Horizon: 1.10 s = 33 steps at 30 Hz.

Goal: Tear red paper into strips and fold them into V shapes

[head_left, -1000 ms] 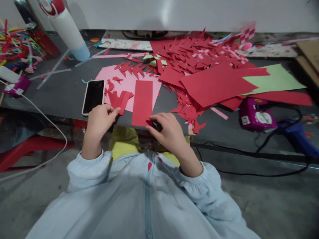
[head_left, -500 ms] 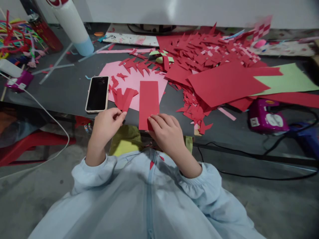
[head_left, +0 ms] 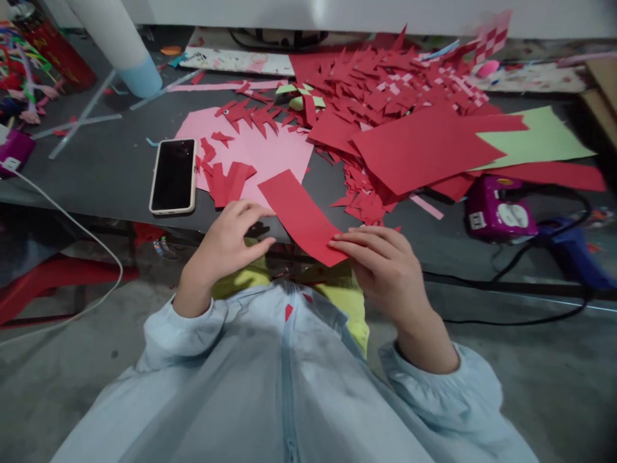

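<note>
My right hand (head_left: 388, 263) pinches the near right corner of a red paper strip (head_left: 301, 218), its thumb hidden beneath. The strip slants from upper left to lower right and bends slightly past the table's front edge. Left of it is my left hand (head_left: 236, 238), thumb and fingers apart with nothing between them, the fingertips close to the strip's left side. Behind the strip lies a pink paper sheet (head_left: 270, 145) bearing cut red pieces, among them a spiky red paper shape (head_left: 248, 116) with a small eye and a folded red piece (head_left: 231, 183).
A smartphone (head_left: 174, 177) lies left of the pink sheet. A white and blue bottle (head_left: 128, 58) stands behind it. Red paper scraps (head_left: 366, 193) and larger red sheets (head_left: 424, 151) spread to the right, near a purple box (head_left: 499, 209) and a blue glue gun (head_left: 571, 254).
My right hand has moved right and lifted the near end of the red strip, which has turned from straight to slanted. My left hand has shifted right and spread its fingers.
</note>
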Tool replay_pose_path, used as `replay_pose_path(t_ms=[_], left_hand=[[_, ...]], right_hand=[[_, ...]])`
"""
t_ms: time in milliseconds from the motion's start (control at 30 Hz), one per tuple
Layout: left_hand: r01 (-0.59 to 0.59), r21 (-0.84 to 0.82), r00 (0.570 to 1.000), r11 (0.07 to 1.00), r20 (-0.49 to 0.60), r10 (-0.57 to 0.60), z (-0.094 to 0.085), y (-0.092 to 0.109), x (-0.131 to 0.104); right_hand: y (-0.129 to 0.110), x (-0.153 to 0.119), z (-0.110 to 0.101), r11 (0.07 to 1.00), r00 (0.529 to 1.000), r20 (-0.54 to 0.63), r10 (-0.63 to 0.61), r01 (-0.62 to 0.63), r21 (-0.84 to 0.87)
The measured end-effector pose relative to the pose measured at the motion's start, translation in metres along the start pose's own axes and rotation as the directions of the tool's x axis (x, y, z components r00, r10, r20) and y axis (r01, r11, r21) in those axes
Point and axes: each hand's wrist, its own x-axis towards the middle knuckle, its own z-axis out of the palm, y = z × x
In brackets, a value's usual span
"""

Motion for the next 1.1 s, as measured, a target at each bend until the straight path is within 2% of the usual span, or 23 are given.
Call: replay_pose_path(t_ms=[133,333,467,567,733,833,900,1000,1100], left_hand=[[-0.173,0.110,0.984,0.979,0.053,0.169,0.016,0.006,0.006],[-0.303,0.235,0.953,0.924,0.075,0.293,0.031,0.013,0.011],[-0.387,0.281,0.922,0.878,0.092,0.376,0.037,0.013,0.010],[-0.374,0.374,0.923,0.849,0.061,0.380,0.041,0.013,0.005],[-0.283,0.485,0.942,0.827,-0.020,0.335,0.043,0.013,-0.008],[-0.234,0.513,0.943,0.826,-0.086,0.321,0.044,0.011,-0.014],[-0.237,0.549,0.926,0.802,-0.123,0.358,0.045,0.010,-0.016],[-0.242,0.615,0.899,0.750,-0.148,0.412,0.049,0.012,-0.018],[-0.181,0.635,0.927,0.751,-0.144,0.346,0.052,0.018,-0.020]], right_hand=[[0.017,-0.013,-0.017,0.992,0.999,-0.026,0.047,-0.044,0.121],[0.035,-0.024,-0.027,0.971,0.993,-0.115,0.024,0.005,0.241],[0.044,-0.026,-0.028,0.964,0.996,-0.086,0.028,-0.004,0.265],[0.051,-0.025,-0.028,0.981,0.996,-0.086,0.003,0.013,0.192],[0.058,-0.013,-0.027,0.996,0.980,-0.184,-0.080,0.071,-0.056],[0.059,-0.002,-0.026,0.983,0.992,-0.113,-0.047,0.026,-0.182],[0.061,0.006,-0.025,0.966,0.998,-0.059,-0.025,0.009,-0.259],[0.066,0.019,-0.025,0.937,0.998,-0.007,-0.065,0.058,-0.343],[0.064,0.028,-0.031,0.912,0.995,0.073,-0.068,0.091,-0.399]])
